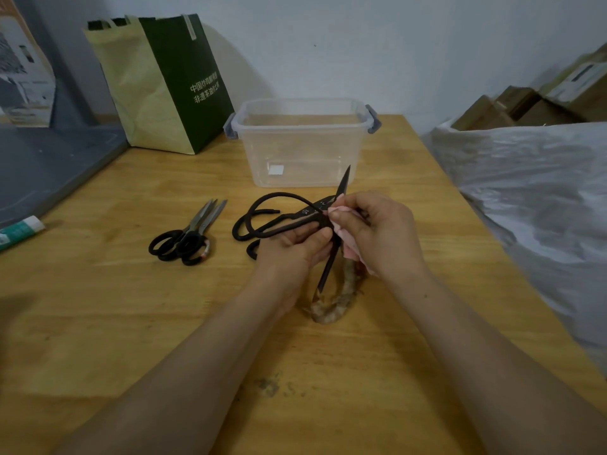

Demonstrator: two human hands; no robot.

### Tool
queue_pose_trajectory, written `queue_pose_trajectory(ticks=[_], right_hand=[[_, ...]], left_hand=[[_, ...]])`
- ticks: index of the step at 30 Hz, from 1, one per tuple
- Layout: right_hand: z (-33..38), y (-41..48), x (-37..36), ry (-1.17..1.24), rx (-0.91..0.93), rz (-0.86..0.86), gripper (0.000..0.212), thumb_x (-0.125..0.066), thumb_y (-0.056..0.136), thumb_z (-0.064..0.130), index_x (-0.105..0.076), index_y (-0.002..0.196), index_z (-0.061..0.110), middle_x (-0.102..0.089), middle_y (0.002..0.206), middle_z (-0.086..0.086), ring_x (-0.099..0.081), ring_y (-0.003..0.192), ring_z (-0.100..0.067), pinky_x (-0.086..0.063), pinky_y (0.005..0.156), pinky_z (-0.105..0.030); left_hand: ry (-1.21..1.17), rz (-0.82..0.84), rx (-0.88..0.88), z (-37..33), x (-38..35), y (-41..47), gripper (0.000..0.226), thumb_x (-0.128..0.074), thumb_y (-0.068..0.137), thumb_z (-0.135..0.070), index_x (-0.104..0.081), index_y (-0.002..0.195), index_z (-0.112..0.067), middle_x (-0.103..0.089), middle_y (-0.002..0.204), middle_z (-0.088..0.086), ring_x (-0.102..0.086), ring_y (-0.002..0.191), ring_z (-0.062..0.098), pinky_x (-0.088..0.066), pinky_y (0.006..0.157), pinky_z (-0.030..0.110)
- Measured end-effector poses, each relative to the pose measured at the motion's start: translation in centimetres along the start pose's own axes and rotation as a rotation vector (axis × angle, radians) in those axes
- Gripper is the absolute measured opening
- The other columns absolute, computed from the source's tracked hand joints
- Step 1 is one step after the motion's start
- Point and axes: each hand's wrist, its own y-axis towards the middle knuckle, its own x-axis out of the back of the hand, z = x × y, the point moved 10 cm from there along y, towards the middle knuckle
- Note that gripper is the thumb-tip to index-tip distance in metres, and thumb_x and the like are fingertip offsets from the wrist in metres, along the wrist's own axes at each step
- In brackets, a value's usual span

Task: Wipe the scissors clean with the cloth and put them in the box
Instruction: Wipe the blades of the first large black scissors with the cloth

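Note:
Large black iron scissors [279, 211] with big looped handles are held over the table, blades spread apart. My left hand [292, 247] grips them near the pivot. My right hand [377, 231] pinches a pink cloth [348, 247] against one blade by the pivot. One blade tip points up toward the clear plastic box [302, 142], the other points down toward me. The box stands open behind my hands with only a small white label showing inside. Two pairs of smaller black-handled scissors [187, 238] lie side by side on the table to the left.
A rusty brown curved object [338, 300] lies on the wooden table [131, 307] under my hands. A green and yellow bag [157, 83] stands at the back left. A tube [19, 231] lies at the left edge. White plastic sheeting [532, 192] covers the right side.

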Motion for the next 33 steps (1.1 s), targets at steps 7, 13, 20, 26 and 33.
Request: queue_pose_trajectory(ticks=[7, 13, 20, 26, 33], right_hand=[[0.8, -0.2, -0.3, -0.011, 0.042, 0.057, 0.022, -0.069, 0.084, 0.015, -0.071, 0.106, 0.019, -0.062, 0.091, 0.010, -0.062, 0.089, -0.011, -0.050, 0.078, -0.024], [0.2, -0.2, -0.5, 0.016, 0.002, 0.124, 0.009, -0.072, 0.081, 0.012, -0.074, 0.089, 0.016, -0.064, 0.087, 0.006, -0.064, 0.076, -0.012, -0.052, 0.070, -0.032], [3.0, -0.8, -0.1, -0.158, 0.194, 0.013, 0.022, -0.067, 0.084, 0.007, -0.072, 0.105, 0.010, -0.070, 0.101, -0.003, -0.062, 0.098, -0.019, -0.044, 0.087, -0.021], [3.6, -0.8, -1.4, -0.163, 0.302, 0.211, 0.012, -0.070, 0.081, 0.004, -0.076, 0.091, 0.007, -0.071, 0.095, -0.004, -0.065, 0.092, -0.020, -0.051, 0.082, -0.032], [2.5, -0.4, 1.2, -0.060, 0.160, -0.013, 0.020, -0.069, 0.085, 0.013, -0.073, 0.104, 0.014, -0.067, 0.104, 0.004, -0.061, 0.095, -0.007, -0.050, 0.082, -0.018]], left_hand=[[-0.147, -0.023, 0.025, -0.3, 0.6, -0.1, 0.024, -0.057, 0.085, 0.010, -0.065, 0.107, 0.002, -0.070, 0.106, 0.016, -0.069, 0.098, 0.023, -0.058, 0.079, 0.027], [-0.206, -0.028, 0.052, -0.1, 0.6, -0.1, 0.018, -0.054, 0.087, 0.011, -0.064, 0.101, 0.009, -0.070, 0.099, 0.021, -0.071, 0.087, 0.023, -0.059, 0.077, 0.028], [-0.182, -0.023, 0.057, -0.1, 0.2, -0.6, 0.015, -0.057, 0.089, 0.002, -0.069, 0.097, 0.002, -0.074, 0.082, 0.012, -0.072, 0.072, 0.017, -0.056, 0.062, 0.021], [-0.136, -0.115, 0.003, -0.9, 1.8, -0.5, 0.013, -0.059, 0.087, 0.003, -0.069, 0.095, 0.004, -0.074, 0.082, 0.014, -0.072, 0.074, 0.019, -0.058, 0.067, 0.024], [-0.024, -0.064, -0.043, -0.7, 0.5, -0.6, 0.017, -0.060, 0.087, 0.003, -0.073, 0.089, -0.007, -0.075, 0.085, 0.011, -0.072, 0.080, 0.019, -0.056, 0.068, 0.022]])
